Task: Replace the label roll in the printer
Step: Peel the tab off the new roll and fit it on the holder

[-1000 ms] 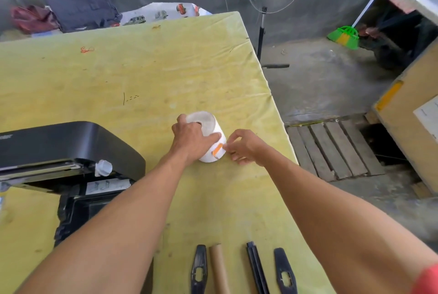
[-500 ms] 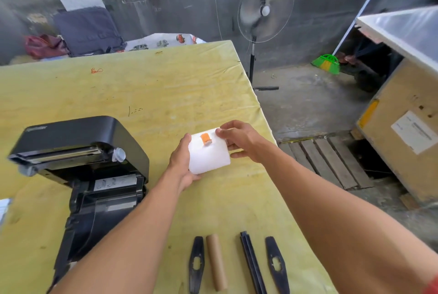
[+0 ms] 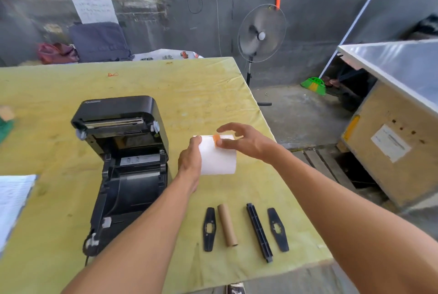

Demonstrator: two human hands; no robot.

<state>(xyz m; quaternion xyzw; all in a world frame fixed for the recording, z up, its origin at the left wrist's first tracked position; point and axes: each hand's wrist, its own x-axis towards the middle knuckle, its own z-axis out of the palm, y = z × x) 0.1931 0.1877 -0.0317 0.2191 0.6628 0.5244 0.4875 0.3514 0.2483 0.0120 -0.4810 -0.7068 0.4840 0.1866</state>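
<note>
Above the yellow cloth-covered surface (image 3: 189,85), to the right of the open black label printer (image 3: 123,151), a fresh white label roll (image 3: 218,158) is held up between both hands. The left hand (image 3: 189,165) grips its left end, thumb over the top and fingers curled out of sight behind it. The roll seems to lie crosswise, long axis running left to right, though the angle leaves this unsure.

The relation that matters is at the roll's far upper edge. There a small orange tape tab (image 3: 216,138) seals the loose end, and the right hand (image 3: 248,143) hovers directly over it. That hand is loosely spread: one fingertip touches the roll just beside the tab while the others arch above, apart from it. It pinches nothing yet. The step in hand looks like peeling the seal, and the right hand is plainly the nearer one for it, with the left steadying.

Near the surface's front edge lie four parts in a row, all pointing away from the person: a black plastic guide plate (image 3: 209,229), a bare brown cardboard core (image 3: 227,225), a long black spindle bar (image 3: 259,232) and a second black guide plate (image 3: 277,229). The printer's bay holds no roll, so loading is not yet begun.
</note>
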